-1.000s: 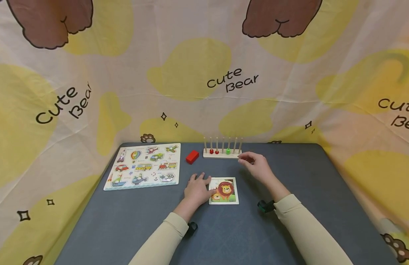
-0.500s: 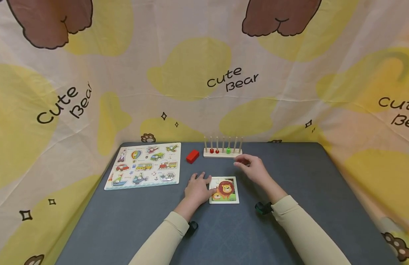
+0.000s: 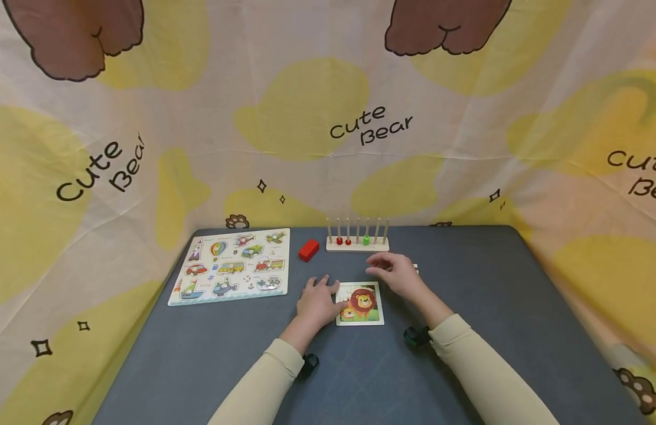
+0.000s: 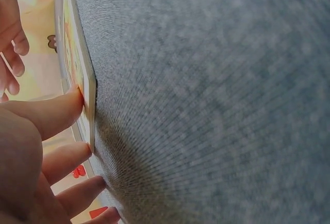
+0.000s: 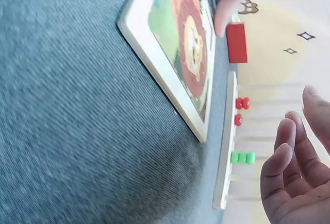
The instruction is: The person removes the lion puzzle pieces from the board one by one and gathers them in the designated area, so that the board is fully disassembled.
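Observation:
A square lion puzzle (image 3: pixel 362 302) in a white frame lies flat on the table. My left hand (image 3: pixel 315 304) rests at its left edge, thumb over the frame onto the picture. In the left wrist view its fingers (image 4: pixel 67 162) are spread, with the index fingertip at the frame's edge and the others lower on the table. My right hand (image 3: pixel 395 274) hovers behind and to the right of the puzzle. In the right wrist view its fingers (image 5: pixel 281 154) are loosely bent, thumb apart, nothing between them. A small white thing (image 3: pixel 415 268) shows partly behind this hand.
A peg rack (image 3: pixel 354 244) with red and green beads stands at the back of the table. Left of it lies a red block (image 3: pixel 309 250). A vehicle puzzle board (image 3: pixel 232 267) lies at the left. A printed cloth (image 3: pixel 306 118) hangs behind the table.
My right hand has moved left and toward me, from the rack's right end toward the puzzle. The small white thing has come into view behind it. My left hand has stayed in place.

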`<state>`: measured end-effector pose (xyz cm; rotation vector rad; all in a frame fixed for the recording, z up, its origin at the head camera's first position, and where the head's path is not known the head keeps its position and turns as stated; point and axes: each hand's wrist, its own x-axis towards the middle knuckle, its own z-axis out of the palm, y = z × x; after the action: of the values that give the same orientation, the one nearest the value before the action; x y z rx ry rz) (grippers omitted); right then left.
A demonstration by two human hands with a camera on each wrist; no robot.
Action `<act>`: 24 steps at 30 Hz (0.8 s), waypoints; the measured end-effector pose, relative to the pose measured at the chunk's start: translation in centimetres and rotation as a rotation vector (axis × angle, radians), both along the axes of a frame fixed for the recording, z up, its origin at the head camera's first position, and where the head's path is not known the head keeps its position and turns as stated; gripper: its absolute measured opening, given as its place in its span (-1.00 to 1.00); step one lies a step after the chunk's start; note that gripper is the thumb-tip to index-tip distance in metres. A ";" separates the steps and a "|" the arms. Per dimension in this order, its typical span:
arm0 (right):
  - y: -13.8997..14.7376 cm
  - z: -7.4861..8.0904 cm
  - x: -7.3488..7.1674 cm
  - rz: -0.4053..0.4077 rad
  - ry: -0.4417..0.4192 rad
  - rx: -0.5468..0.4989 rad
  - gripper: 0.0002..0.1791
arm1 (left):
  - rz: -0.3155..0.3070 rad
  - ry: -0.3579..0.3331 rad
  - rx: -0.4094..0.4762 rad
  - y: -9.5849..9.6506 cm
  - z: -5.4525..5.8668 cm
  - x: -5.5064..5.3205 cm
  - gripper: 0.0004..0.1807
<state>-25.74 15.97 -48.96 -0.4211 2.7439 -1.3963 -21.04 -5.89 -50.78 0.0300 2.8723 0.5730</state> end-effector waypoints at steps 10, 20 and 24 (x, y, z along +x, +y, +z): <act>-1.0 -1.2 0.1 0.020 -0.010 -0.020 -0.66 | -0.001 0.008 0.009 -0.1 0.0 0.0 -0.24; -2.1 -2.3 0.2 0.069 -0.089 0.006 -0.72 | 0.004 0.009 -0.005 -0.1 -0.3 -0.2 -0.25; -2.5 -2.7 0.2 0.121 -0.132 0.034 -0.74 | 0.003 -0.002 -0.001 0.0 -0.4 -0.3 -0.25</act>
<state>-25.51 13.46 -51.65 -0.4667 2.5874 -1.2986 -21.30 -5.94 -51.15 0.0251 2.8709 0.5713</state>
